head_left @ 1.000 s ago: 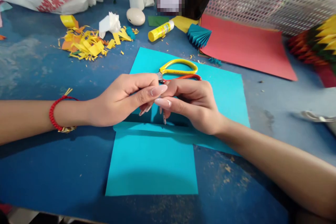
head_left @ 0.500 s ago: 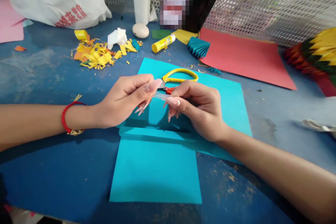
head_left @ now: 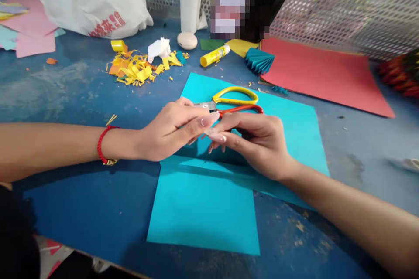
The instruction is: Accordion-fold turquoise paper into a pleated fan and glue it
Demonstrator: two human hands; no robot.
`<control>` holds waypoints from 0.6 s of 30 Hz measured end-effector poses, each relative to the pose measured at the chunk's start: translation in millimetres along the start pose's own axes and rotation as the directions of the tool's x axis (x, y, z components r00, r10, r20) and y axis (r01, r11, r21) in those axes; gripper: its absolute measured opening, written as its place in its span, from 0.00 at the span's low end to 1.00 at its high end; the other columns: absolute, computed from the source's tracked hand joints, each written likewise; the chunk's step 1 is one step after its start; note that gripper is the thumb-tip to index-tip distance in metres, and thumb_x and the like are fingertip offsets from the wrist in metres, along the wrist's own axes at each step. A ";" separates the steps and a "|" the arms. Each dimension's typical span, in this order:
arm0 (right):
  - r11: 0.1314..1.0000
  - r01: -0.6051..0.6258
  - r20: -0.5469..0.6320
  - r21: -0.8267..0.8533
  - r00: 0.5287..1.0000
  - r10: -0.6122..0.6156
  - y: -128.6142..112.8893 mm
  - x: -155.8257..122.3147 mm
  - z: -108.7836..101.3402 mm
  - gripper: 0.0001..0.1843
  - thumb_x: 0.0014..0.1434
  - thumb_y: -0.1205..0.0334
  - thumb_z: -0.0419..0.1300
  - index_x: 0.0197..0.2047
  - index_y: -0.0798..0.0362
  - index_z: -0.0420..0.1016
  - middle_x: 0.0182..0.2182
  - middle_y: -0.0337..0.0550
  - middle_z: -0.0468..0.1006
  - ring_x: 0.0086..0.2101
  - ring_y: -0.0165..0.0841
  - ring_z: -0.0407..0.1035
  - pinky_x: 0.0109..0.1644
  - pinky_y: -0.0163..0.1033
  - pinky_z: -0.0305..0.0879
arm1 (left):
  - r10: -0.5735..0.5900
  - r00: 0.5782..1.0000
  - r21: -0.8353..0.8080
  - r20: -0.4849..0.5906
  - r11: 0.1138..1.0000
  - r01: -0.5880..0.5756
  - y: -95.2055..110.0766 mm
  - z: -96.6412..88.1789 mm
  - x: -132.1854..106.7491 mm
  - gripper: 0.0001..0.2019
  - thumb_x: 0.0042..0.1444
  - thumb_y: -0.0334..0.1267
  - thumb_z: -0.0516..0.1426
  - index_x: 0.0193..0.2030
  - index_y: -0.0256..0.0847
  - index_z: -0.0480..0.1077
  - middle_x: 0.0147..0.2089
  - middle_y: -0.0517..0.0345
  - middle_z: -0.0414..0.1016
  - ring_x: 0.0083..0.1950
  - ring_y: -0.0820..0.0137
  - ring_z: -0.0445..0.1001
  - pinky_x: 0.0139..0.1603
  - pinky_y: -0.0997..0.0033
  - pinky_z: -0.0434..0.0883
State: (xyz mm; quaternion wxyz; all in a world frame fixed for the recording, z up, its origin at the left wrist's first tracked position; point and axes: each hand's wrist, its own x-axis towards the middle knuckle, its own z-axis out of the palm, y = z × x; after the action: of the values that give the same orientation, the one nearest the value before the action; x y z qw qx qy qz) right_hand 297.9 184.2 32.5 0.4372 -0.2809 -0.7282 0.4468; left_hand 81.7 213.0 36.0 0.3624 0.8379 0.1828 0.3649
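- Left hand (head_left: 170, 133) and right hand (head_left: 258, 144): fingertips pinched together on something too small to tell, above cyan paper (head_left: 204, 209).
- Scissors (head_left: 234, 102): lying just behind the hands.
- Worktop (head_left: 81, 192): blue.

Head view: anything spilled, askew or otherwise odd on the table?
A loose heap of yellow and orange paper scraps litters the blue table behind the left hand. The cyan sheets overlap askew.

A worn blue table (head_left: 65, 96) backed by perforated metal mesh (head_left: 343, 4), brightly lit.
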 end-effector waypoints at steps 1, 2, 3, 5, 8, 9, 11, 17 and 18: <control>1.000 0.002 0.001 -0.017 1.000 -0.002 -0.2 0.1 -0.2 0.06 0.67 0.61 0.69 0.37 0.51 0.83 0.29 0.35 0.84 0.27 0.25 0.73 0.32 0.31 0.69 | 0.017 1.000 0.013 0.018 1.000 -0.018 -0.4 0.1 0.0 0.27 0.79 0.47 0.45 0.26 0.40 0.62 0.21 0.67 0.65 0.25 0.75 0.64 0.44 0.64 0.62; 1.000 0.001 0.000 -0.028 1.000 -0.002 -0.6 0.3 -0.4 0.06 0.66 0.60 0.69 0.36 0.52 0.83 0.28 0.35 0.83 0.27 0.25 0.73 0.32 0.32 0.68 | 0.024 0.999 0.020 0.031 1.000 -0.024 -0.7 0.1 0.1 0.28 0.79 0.49 0.44 0.26 0.40 0.62 0.21 0.67 0.65 0.25 0.75 0.64 0.44 0.64 0.62; 0.999 0.000 -0.002 -0.034 1.000 0.000 -1.1 0.5 -0.5 0.07 0.66 0.60 0.70 0.36 0.52 0.83 0.27 0.35 0.83 0.26 0.25 0.72 0.31 0.32 0.68 | 0.014 0.999 0.031 0.045 0.999 -0.015 -0.8 0.2 0.4 0.29 0.79 0.51 0.45 0.25 0.40 0.61 0.21 0.67 0.65 0.25 0.75 0.64 0.44 0.64 0.62; 0.999 -0.005 -0.004 -0.045 1.000 0.005 -2.4 0.9 -0.4 0.10 0.66 0.57 0.70 0.34 0.53 0.82 0.25 0.35 0.81 0.24 0.24 0.71 0.29 0.31 0.66 | -0.030 0.997 0.076 0.067 0.997 0.025 -0.1 0.1 1.4 0.28 0.77 0.54 0.49 0.25 0.40 0.61 0.22 0.67 0.64 0.26 0.75 0.63 0.43 0.65 0.62; 0.998 -0.025 -0.007 -0.051 1.000 0.025 -4.0 1.4 -0.2 0.15 0.64 0.53 0.71 0.31 0.53 0.80 0.23 0.35 0.78 0.23 0.24 0.68 0.26 0.32 0.63 | -0.061 0.995 0.136 0.075 0.989 0.051 2.0 -0.9 3.5 0.25 0.74 0.53 0.54 0.28 0.41 0.63 0.25 0.67 0.67 0.28 0.75 0.64 0.43 0.67 0.64; 0.999 -0.027 -0.003 -0.042 1.000 0.027 -4.4 1.5 -0.3 0.15 0.64 0.52 0.71 0.31 0.53 0.79 0.22 0.35 0.77 0.23 0.24 0.67 0.26 0.32 0.62 | -0.052 0.995 0.134 0.082 0.990 0.041 2.6 -1.4 4.2 0.24 0.74 0.52 0.54 0.29 0.41 0.64 0.25 0.67 0.68 0.28 0.75 0.65 0.44 0.67 0.64; 1.000 -0.031 0.010 -0.002 0.999 0.031 -4.5 1.4 -0.6 0.15 0.63 0.53 0.72 0.30 0.53 0.78 0.21 0.34 0.76 0.22 0.24 0.65 0.25 0.33 0.61 | -0.033 0.995 0.097 0.098 0.995 0.023 3.2 -2.4 5.3 0.22 0.75 0.50 0.54 0.30 0.42 0.65 0.25 0.67 0.70 0.28 0.74 0.67 0.45 0.66 0.65; 0.980 -0.098 0.012 0.176 0.995 0.097 -3.5 0.3 0.3 0.13 0.64 0.56 0.71 0.30 0.52 0.78 0.22 0.33 0.76 0.21 0.25 0.66 0.25 0.34 0.61 | -0.036 0.998 -0.054 0.052 0.998 0.038 -0.1 -3.6 3.5 0.16 0.73 0.50 0.57 0.34 0.46 0.71 0.27 0.62 0.75 0.32 0.69 0.73 0.46 0.63 0.70; 0.981 -0.086 -0.007 0.175 0.996 0.089 -3.5 0.2 1.0 0.14 0.64 0.55 0.71 0.30 0.52 0.77 0.21 0.33 0.75 0.20 0.25 0.64 0.25 0.35 0.61 | -0.032 0.999 -0.055 0.033 0.998 0.034 -0.7 -3.6 2.6 0.16 0.73 0.50 0.57 0.34 0.46 0.71 0.28 0.61 0.76 0.32 0.69 0.73 0.47 0.62 0.70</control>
State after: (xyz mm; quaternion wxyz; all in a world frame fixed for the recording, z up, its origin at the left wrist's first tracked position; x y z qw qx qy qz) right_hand 296.9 182.4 35.5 0.4455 -0.2767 -0.6700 0.5254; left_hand 80.7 216.7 38.4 0.3946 0.8300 0.1807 0.3502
